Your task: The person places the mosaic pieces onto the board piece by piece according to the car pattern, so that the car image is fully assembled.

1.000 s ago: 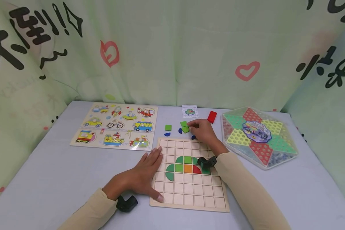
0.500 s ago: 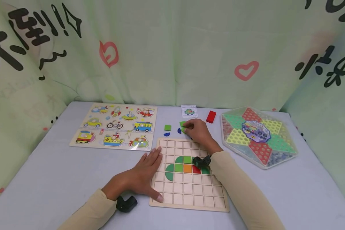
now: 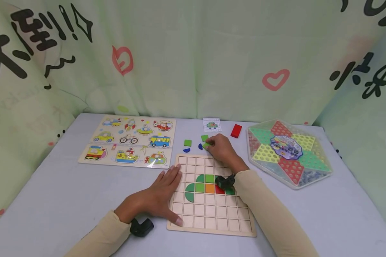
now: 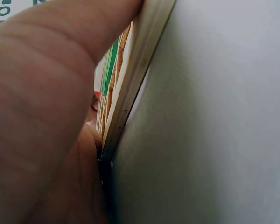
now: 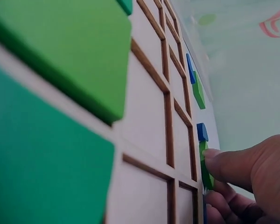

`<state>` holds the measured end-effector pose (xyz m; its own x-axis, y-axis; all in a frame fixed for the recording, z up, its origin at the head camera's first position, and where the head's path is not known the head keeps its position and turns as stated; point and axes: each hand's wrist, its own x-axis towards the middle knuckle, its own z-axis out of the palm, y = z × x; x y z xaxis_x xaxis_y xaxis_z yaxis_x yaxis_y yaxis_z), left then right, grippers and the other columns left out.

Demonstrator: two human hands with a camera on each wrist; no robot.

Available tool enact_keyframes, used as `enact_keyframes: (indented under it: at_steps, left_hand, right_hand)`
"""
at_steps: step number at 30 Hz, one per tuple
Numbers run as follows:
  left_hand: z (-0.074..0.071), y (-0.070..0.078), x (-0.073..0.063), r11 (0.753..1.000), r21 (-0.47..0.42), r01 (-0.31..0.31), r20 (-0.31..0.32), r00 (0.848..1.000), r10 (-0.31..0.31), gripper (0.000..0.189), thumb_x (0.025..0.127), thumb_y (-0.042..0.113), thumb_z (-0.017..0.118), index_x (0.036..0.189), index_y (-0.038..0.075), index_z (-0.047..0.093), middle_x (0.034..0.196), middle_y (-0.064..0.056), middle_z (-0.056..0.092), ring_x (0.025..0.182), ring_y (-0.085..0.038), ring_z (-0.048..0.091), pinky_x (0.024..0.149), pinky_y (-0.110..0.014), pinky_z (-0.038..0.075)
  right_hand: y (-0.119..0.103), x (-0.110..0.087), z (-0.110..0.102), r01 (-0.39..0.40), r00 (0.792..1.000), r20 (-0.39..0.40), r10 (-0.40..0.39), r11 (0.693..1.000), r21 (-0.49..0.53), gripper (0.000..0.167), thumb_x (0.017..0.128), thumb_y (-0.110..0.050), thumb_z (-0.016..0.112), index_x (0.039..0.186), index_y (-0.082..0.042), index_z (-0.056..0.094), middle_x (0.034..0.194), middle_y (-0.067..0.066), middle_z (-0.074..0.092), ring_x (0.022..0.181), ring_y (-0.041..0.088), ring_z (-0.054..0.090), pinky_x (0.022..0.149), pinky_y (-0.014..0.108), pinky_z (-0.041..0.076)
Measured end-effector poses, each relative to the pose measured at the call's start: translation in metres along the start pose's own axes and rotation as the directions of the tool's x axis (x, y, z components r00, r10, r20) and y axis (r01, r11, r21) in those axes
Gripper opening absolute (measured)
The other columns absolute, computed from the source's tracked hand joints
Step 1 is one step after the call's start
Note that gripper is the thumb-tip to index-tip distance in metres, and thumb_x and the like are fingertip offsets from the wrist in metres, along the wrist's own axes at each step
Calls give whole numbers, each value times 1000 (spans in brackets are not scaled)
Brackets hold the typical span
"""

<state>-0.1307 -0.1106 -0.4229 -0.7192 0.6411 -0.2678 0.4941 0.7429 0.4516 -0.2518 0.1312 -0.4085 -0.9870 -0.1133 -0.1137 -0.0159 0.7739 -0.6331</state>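
Note:
My left hand (image 3: 161, 194) lies with straight, spread fingers along the left edge of the wooden grid board (image 3: 212, 232). In the left wrist view, the thumb (image 4: 42, 93) lies over the board's rim. Beyond the far edge, my right hand (image 3: 223, 147) pinches a green square tile (image 3: 206, 145). The right wrist view shows the thumb against that tile (image 5: 206, 165), with curled fingers behind it. Another green tile (image 3: 204, 137) and a blue half-round piece (image 3: 200, 146) lie beside it. Green, orange (image 3: 209, 188) and red pieces sit in the board's cells; my right wrist covers some.
Left of the right hand lie a green square (image 3: 187, 142) and a blue half-round (image 3: 186, 150). A pattern card (image 3: 212, 125) and red blocks (image 3: 236, 131) lie behind. A vehicle puzzle board (image 3: 128, 139) is at left, a hexagonal marble game box (image 3: 289, 153) at right.
My right hand has shifted slightly left, and the pinched green tile has moved a little left and apart from the other green tile. The left hand and the board stay put.

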Motion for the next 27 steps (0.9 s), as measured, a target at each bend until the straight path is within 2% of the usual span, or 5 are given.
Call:
enact_keyframes:
  at_steps: [9, 18, 27]
  left_hand:
    - [-1, -1, 0, 1000, 1, 5, 4, 1000, -5, 135, 62, 75, 74, 156, 5, 7, 162, -6, -13, 146, -22, -13, 116, -46, -4]
    - [0, -1, 0, 1000, -15, -1, 1, 1000, 1, 134, 62, 74, 75, 156, 5, 8, 162, -6, -11, 147, -23, -12, 116, -46, -4]
    - [-1, 0, -1, 1000, -17, -3, -1, 1000, 3, 135, 62, 74, 74, 156, 5, 8, 162, -6, -12, 147, -22, -13, 116, -47, -4]
  right_hand:
    - [6, -1, 2, 19, 1000, -22, -18, 997, 73, 24, 92, -8, 66, 116, -4, 65, 107, 11, 61, 98, 26, 54, 89, 36, 49]
    - [14, -4, -4, 33, 999, -38, -29, 993, 115, 25, 95, -8, 63, 120, -8, 66, 115, 9, 62, 102, 25, 55, 90, 35, 50]
    - [15, -13, -13, 81, 996, -55, -74, 989, 125, 23, 95, -9, 63, 117, -8, 67, 110, 8, 64, 95, 25, 57, 85, 35, 50]
